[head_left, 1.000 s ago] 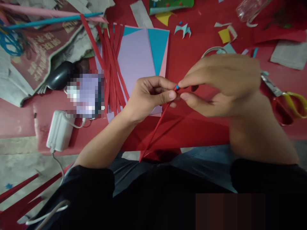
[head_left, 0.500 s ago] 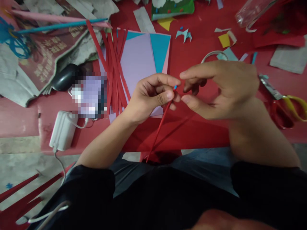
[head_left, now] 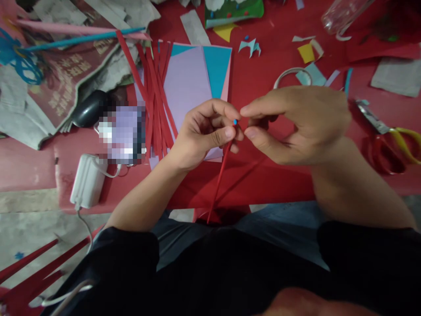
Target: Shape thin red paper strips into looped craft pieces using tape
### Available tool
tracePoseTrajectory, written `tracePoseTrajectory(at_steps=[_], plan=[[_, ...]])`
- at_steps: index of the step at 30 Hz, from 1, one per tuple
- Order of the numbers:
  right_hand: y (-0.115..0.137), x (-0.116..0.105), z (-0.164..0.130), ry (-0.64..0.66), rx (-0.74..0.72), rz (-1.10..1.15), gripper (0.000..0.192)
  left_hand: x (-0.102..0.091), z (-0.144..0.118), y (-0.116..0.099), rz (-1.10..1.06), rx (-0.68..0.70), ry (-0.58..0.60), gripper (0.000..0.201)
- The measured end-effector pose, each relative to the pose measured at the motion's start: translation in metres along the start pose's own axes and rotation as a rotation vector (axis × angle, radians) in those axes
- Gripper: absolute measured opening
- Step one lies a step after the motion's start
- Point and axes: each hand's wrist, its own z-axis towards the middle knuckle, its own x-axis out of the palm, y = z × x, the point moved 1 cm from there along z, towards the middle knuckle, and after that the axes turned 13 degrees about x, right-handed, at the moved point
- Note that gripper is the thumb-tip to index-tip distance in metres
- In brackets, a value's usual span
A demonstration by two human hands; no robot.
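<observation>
Between the thumb and fingers of my left hand (head_left: 207, 134) is one end of a long red paper strip (head_left: 222, 171). A tiny blue piece (head_left: 235, 122) shows at that end. The strip hangs down past the table edge toward my lap. Just to the right is my right hand (head_left: 302, 123), its index finger and thumb apart, close to the blue piece. No object shows between those fingertips; its other fingers are partly hidden. Under and beyond my left hand lie sheets of purple paper (head_left: 184, 79) and blue paper (head_left: 219, 66).
Several red paper strips (head_left: 154, 105) lie left of the sheets. Yellow-and-red handled scissors (head_left: 378, 123) rest at the right, near a roll of tape (head_left: 279, 79) and paper scraps. A black computer mouse (head_left: 90, 107) and a white power bank (head_left: 88, 180) are at the left.
My right hand has come slightly left, closer to the blue piece. The strip's lower end has shifted a little right. My left hand keeps its hold.
</observation>
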Motion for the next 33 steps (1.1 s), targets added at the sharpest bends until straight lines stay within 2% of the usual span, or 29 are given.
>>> tracePoseTrajectory(at_steps=[6, 16, 22, 25, 29, 33], plan=[[0.001, -0.001, 0.000, -0.032, -0.080, -0.075, 0.021, -0.002, 0.004, 0.008, -0.055, 0.091, 0.042, 0.050], [0.003, 0.000, -0.003, 0.001, -0.048, -0.078, 0.023, -0.002, 0.004, 0.007, -0.079, 0.101, 0.088, 0.046], [0.004, 0.002, 0.001, -0.024, -0.073, -0.076, 0.005, -0.002, 0.005, 0.008, -0.095, 0.120, 0.101, 0.045], [0.006, 0.003, 0.002, -0.044, -0.086, -0.064, 0.006, -0.002, 0.006, 0.009, -0.093, 0.121, 0.086, 0.048], [0.010, 0.006, 0.003, -0.091, -0.011, -0.024, 0.008, -0.002, 0.006, 0.011, -0.094, 0.082, 0.066, 0.051], [0.011, 0.007, 0.004, -0.051, 0.065, 0.100, 0.007, -0.002, 0.005, 0.012, -0.102, 0.056, 0.065, 0.057]])
